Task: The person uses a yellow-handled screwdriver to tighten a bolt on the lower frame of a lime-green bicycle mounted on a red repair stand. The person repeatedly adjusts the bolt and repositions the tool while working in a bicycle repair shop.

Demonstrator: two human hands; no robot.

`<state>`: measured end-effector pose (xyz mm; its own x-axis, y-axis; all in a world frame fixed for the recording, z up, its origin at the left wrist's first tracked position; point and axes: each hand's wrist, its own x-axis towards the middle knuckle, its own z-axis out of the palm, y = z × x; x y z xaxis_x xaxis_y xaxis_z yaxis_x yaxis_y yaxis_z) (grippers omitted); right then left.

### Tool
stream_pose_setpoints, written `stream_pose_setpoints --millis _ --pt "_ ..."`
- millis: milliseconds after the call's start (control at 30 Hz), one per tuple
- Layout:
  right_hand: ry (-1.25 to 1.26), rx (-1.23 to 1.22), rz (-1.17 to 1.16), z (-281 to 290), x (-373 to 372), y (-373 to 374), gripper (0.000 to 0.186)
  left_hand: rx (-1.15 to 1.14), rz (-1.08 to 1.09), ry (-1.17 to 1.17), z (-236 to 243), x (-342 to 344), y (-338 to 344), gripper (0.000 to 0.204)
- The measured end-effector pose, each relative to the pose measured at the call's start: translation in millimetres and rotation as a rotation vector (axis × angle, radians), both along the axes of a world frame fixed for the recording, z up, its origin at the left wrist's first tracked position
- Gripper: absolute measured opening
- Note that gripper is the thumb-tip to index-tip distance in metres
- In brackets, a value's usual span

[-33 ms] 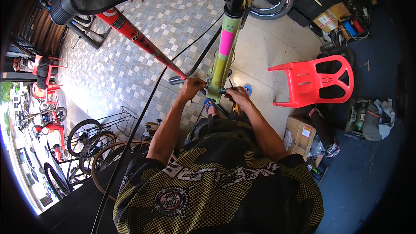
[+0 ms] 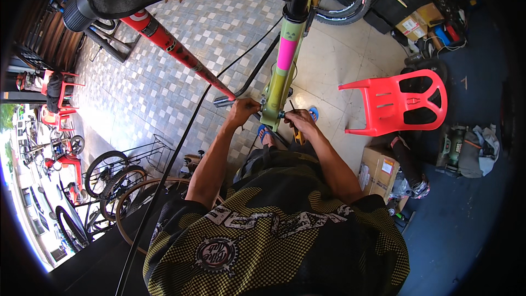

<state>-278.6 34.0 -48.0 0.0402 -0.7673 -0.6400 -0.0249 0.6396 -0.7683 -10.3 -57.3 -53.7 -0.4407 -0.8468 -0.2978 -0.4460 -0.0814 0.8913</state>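
A green bicycle frame [image 2: 278, 85] with a pink band hangs in front of me, its lower end between my hands. On the left side of that end, my left hand [image 2: 244, 113] has thumb and fingers pinched at a small fitting; whatever they hold is too small to name. Against the right side, next to a blue round part [image 2: 281, 114], my right hand [image 2: 301, 121] is closed with its fingers curled. A yellow-and-black tool handle [image 2: 298, 137] sticks out below this hand, and a thin dark shaft [image 2: 292, 105] shows above the fingers. The tool's working end is hidden.
A red pole [image 2: 175, 49] slants down at left, with a black cable [image 2: 189, 126] running past it. To the right lies a red plastic chair [image 2: 394, 102] near a cardboard box [image 2: 378, 170]. Bicycle wheels [image 2: 123, 183] stand at lower left; another wheel [image 2: 344, 0] is at the top.
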Motion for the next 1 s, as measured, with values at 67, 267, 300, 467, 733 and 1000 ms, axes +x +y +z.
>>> stream_pose_setpoints --millis 67,267,300,467,733,1000 --pt "0.026 -0.018 0.024 2 0 -1 0.030 0.003 0.001 0.005 1 1 1 0.022" --pt "0.007 0.055 -0.046 16 4 -12 0.029 -0.022 -0.004 -0.005 2 0 -11 0.022" --pt "-0.006 0.063 -0.044 14 3 -12 0.029 -0.026 -0.008 -0.009 2 -1 -11 0.022" --pt "-0.013 -0.010 0.000 5 -1 -12 0.026 -0.019 -0.013 -0.014 4 -3 -12 0.022" --pt "-0.020 0.042 -0.059 4 3 -9 0.026 -0.001 0.003 0.007 3 -2 -11 0.022" --pt "-0.002 -0.035 0.031 -3 -3 -11 0.024 -0.019 -0.016 -0.017 3 -3 -12 0.023"
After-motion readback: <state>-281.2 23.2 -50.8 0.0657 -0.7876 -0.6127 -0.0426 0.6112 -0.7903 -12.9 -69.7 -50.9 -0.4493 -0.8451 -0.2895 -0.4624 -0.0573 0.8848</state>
